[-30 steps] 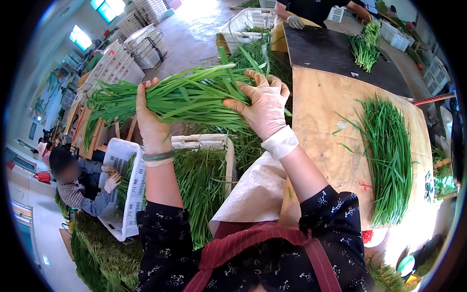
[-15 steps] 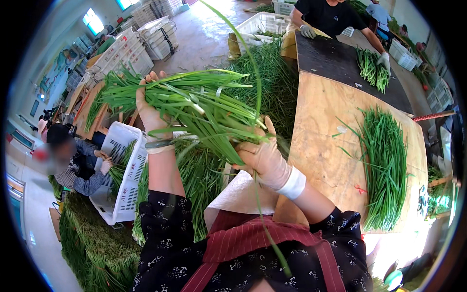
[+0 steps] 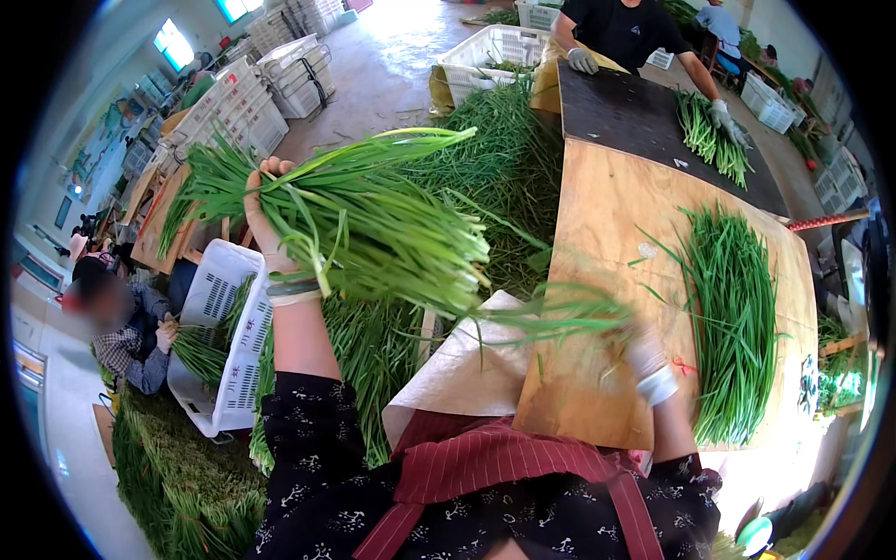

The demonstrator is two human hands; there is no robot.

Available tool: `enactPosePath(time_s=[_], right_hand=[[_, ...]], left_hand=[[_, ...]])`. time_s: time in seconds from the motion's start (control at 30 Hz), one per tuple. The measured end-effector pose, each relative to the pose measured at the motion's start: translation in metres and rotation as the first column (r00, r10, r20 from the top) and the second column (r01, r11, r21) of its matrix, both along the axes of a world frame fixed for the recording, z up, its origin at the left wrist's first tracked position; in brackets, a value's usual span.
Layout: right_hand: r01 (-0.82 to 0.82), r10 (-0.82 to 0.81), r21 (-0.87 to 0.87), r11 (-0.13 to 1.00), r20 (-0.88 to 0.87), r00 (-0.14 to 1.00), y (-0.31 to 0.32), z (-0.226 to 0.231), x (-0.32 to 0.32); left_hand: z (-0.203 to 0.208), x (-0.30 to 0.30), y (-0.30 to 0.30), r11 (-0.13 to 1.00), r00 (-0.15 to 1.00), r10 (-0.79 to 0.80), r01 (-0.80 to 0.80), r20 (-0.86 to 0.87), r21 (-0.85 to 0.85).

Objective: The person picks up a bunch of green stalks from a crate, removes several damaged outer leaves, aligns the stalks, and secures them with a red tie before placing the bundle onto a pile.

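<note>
Raised at the left, my left hand [image 3: 263,217] is wrapped round a thick bunch of garlic chives [image 3: 392,238]. The bunch's pale cut ends point right, and its leafy tips hang past the hand to the left. My gloved right hand [image 3: 644,353] is over the near part of the wooden board [image 3: 597,383], smeared by motion. A few loose chive leaves [image 3: 569,315] trail from it toward the bunch, also blurred. Another pile of garlic chives [image 3: 733,327] lies on the board to the right of that hand. Below the held bunch sit more chives [image 3: 364,364].
Left of me, a person [image 3: 140,327] handles greens at a white crate [image 3: 247,359]. Across the dark board [image 3: 625,103], a co-worker's gloved hand [image 3: 726,123] rests on a chive bunch [image 3: 700,135]. A heap of greens [image 3: 504,140] lies ahead, before another white crate [image 3: 495,47].
My right hand has pulled away from the bunch, rightward and toward me over the board, with loose leaves trailing. My left hand still holds the bunch, slightly further left.
</note>
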State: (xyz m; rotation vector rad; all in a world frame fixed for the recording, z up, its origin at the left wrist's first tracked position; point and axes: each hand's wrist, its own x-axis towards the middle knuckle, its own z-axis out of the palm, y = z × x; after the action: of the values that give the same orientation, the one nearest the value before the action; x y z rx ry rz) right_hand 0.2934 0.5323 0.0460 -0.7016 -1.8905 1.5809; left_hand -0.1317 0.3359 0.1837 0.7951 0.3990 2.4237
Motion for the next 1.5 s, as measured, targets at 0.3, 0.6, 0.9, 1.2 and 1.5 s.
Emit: enactPosePath(time_s=[0.3,0.6,0.9,1.2,1.5], right_hand=[[-0.45,0.404,-0.33,0.83,-0.202,0.892,0.014,0.069,-0.163],[-0.566,0.44,-0.312,0.763,-0.392,0.808,-0.044,0.071,-0.206],[-0.425,0.398,-0.041,0.904,-0.28,0.873,-0.056,0.068,-0.204],[-0.714,0.084,-0.471,0.518,-0.802,0.591,-0.051,0.06,-0.144],[-0.238,-0.37,-0.698,0.676,-0.6,0.709,-0.017,0.052,-0.038]], left_hand=[[0.018,0.04,0.001,0.994,0.994,0.074,-0.08,-0.083,-0.073],[0.001,0.016,-0.021,0.995,0.993,-0.096,0.097,-0.064,0.008],[-0.001,0.041,-0.007,1.0,0.997,0.024,-0.023,-0.071,0.007],[-0.021,0.026,-0.006,0.995,0.999,-0.048,0.049,-0.018,0.083],[-0.038,-0.001,-0.041,0.973,0.982,-0.155,0.133,0.109,0.186]])
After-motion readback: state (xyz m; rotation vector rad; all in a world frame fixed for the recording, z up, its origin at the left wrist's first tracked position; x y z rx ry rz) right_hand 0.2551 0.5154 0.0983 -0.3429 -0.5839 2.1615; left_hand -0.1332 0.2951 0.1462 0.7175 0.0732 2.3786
